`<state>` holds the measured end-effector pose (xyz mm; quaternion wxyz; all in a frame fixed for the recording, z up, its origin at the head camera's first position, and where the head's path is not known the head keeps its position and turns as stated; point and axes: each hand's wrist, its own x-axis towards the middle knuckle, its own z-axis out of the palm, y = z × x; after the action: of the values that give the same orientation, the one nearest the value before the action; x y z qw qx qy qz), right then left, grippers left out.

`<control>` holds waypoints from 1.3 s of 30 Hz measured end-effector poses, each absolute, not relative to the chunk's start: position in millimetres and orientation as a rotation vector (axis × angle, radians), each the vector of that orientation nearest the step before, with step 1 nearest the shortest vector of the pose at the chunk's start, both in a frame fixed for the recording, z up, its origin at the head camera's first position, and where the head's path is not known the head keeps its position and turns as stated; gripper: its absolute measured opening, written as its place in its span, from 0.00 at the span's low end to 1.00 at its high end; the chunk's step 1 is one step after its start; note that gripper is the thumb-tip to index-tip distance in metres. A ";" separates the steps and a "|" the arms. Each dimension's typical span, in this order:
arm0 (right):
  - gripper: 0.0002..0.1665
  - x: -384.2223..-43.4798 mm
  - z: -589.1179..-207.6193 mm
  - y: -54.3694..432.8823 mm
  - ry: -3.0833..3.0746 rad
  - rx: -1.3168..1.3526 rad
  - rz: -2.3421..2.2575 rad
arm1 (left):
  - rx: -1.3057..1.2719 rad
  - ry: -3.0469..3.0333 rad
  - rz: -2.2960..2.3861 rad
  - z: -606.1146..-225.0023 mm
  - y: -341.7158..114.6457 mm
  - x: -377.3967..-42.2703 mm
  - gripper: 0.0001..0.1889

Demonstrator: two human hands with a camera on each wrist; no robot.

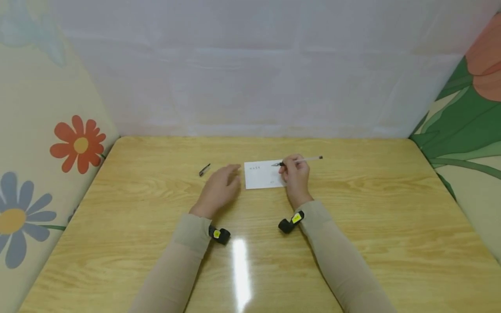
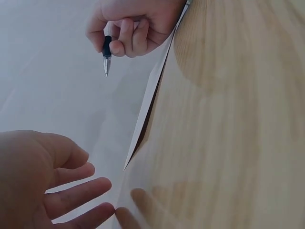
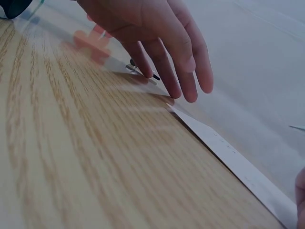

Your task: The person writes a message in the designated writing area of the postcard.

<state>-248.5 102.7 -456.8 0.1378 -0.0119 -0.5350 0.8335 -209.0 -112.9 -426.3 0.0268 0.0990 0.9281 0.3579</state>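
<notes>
A small white sheet of paper lies on the table, with tiny marks at its upper left and lower right. Over its right part, my right hand pinches a clear-barrelled gel pen, whose metal tip points left. In the left wrist view the pen's tip appears above the paper. My left hand is just left of the sheet, its fingers loosely spread and holding nothing; the right wrist view shows these fingers near the paper's corner. Beyond that hand lies a pen cap.
The wood-grain table meets a white sheet-like backdrop at its far edge. Flower-painted panels flank it left and right. A black wrist camera is strapped to each sleeve.
</notes>
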 end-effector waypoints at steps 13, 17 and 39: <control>0.12 -250.0 -458.6 103.3 -1.586 0.027 2.400 | 0.179 2.910 1.339 -413.1 -129.6 -211.3 0.18; 0.12 -249.9 -458.9 103.6 -1.595 0.027 2.394 | 0.159 2.928 1.380 -410.1 -139.2 -212.3 0.18; 0.12 -249.3 -459.6 104.8 -1.623 0.055 2.377 | -0.097 2.982 1.339 -407.2 -180.1 -212.7 0.17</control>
<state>-249.3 104.8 -459.6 0.1310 0.0188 -0.5588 0.8187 -212.7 -180.1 -407.2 -0.0642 -0.0295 0.9100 0.4086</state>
